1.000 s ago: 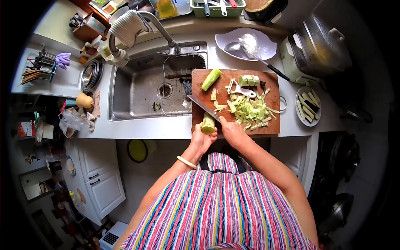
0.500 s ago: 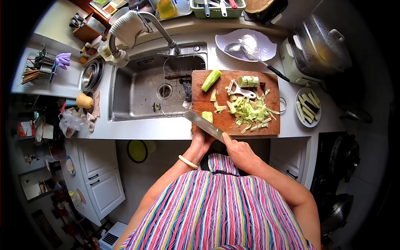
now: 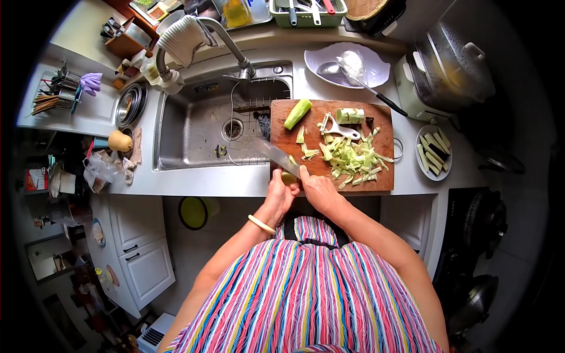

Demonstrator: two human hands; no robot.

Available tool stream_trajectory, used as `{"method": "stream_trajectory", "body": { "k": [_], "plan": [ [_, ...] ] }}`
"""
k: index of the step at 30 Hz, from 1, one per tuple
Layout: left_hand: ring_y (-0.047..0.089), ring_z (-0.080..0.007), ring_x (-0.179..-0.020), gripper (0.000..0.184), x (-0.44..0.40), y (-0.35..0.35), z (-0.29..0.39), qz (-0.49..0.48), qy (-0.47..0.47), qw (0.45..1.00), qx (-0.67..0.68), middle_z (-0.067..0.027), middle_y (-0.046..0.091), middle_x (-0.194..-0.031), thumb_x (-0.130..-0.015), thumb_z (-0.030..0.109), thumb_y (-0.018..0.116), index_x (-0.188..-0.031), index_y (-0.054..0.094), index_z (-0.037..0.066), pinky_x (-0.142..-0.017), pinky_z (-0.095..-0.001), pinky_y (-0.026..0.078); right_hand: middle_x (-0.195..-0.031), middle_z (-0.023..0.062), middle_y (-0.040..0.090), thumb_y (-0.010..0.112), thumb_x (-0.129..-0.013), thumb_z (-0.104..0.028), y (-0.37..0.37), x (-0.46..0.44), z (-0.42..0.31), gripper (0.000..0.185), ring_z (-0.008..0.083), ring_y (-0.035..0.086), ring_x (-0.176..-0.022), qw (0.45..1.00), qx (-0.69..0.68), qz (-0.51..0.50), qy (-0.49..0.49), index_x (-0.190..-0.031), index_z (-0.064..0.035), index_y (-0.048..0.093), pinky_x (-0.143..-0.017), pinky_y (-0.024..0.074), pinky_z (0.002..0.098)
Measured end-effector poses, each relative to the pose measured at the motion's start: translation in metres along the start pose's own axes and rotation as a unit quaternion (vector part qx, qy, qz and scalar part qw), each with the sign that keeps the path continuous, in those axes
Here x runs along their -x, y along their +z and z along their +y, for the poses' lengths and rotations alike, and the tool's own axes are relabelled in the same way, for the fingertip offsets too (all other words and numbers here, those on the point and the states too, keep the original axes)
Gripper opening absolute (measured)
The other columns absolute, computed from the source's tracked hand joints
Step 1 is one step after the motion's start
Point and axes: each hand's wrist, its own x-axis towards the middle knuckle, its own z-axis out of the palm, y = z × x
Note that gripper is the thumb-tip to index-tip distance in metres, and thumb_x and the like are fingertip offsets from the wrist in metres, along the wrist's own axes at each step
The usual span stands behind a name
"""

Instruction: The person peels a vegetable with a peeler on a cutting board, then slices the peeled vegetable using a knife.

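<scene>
My right hand point(image 3: 321, 191) grips a kitchen cleaver point(image 3: 278, 155) at its handle end. The broad blade points up and left, over the front left edge of the wooden cutting board point(image 3: 381, 112). Below the blade, the fingers of my left hand point(image 3: 281, 193) are closed round a short piece of peeled celtuce point(image 3: 288, 177), partly hidden by blade and fingers. Farther back on the board lie a longer peeled piece point(image 3: 298, 114) and a partly peeled chunk point(image 3: 351, 116). A white peeler point(image 3: 343, 129) rests by a heap of green peelings point(image 3: 350, 154).
Left of the board is a steel sink point(image 3: 194, 126) with a wire rack and faucet point(image 3: 244, 67). Behind the board stands a white dish point(image 3: 376, 62) with a long-handled spoon point(image 3: 382, 96). A plate of cut eggplant strips point(image 3: 434, 154) and a steamer point(image 3: 435, 76) are on the right.
The cleaver and my right hand have moved left and slightly up. My left hand has come up to the board's front edge, and the short celtuce piece is now nearer and under the blade.
</scene>
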Motion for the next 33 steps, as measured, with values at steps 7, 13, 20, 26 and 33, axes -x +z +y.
{"method": "stream_trajectory", "body": {
  "k": [7,13,20,26,33],
  "plan": [
    [0.046,-0.0151,-0.061,0.041,0.009,0.003,-0.005,0.019,-0.059,0.997,0.055,-0.0060,0.054,-0.079,-0.095,0.043,0.032,-0.101,0.052,0.008,-0.053,-0.0263,0.038,-0.068,0.0235,0.061,0.045,-0.083,-0.006,-0.001,-0.006,0.011,0.027,0.0390,0.062,-0.064,1.000,-0.013,-0.007,0.011,-0.106,0.0073,0.041,-0.057,0.0497,0.0484],
    [0.053,-0.0204,-0.074,0.043,0.013,0.012,0.002,0.027,-0.045,0.998,0.043,-0.0080,0.058,-0.087,-0.094,0.049,0.036,-0.101,0.053,0.010,-0.060,-0.0331,0.043,-0.070,0.0238,0.060,0.043,-0.082,-0.002,-0.027,0.041,-0.012,0.042,0.0379,0.062,-0.063,0.999,-0.016,-0.005,-0.028,-0.121,0.0115,0.036,-0.056,0.0498,0.0457],
    [0.057,-0.0180,-0.081,0.034,0.017,0.024,0.005,0.087,-0.011,0.996,-0.021,-0.0044,0.057,-0.091,-0.095,0.044,0.038,-0.108,0.049,0.014,-0.064,-0.0334,0.048,-0.069,0.0227,0.059,0.042,-0.081,0.001,-0.050,0.068,-0.021,0.043,0.0374,0.061,-0.064,0.998,-0.018,-0.051,-0.010,-0.122,0.0104,0.036,-0.058,0.0494,0.0456],
    [0.056,-0.0226,-0.080,0.034,0.002,-0.002,0.005,0.042,-0.025,0.996,-0.070,-0.0091,0.057,-0.093,-0.094,0.038,0.039,-0.107,0.050,0.009,-0.067,-0.0382,0.050,-0.069,0.0234,0.059,0.043,-0.079,0.002,-0.034,0.054,-0.012,0.046,0.0371,0.061,-0.063,0.999,-0.022,-0.019,-0.034,-0.123,0.0113,0.036,-0.058,0.0492,0.0457],
    [0.053,-0.0178,-0.066,0.034,0.000,0.003,0.008,0.061,-0.010,0.997,-0.042,-0.0061,0.057,-0.080,-0.095,0.039,0.038,-0.098,0.053,0.009,-0.055,-0.0319,0.045,-0.069,0.0247,0.059,0.045,-0.077,0.003,-0.028,0.042,-0.014,0.046,0.0387,0.061,-0.063,0.999,0.004,-0.017,-0.037,-0.121,0.0127,0.037,-0.057,0.0492,0.0459]
  ]
}}
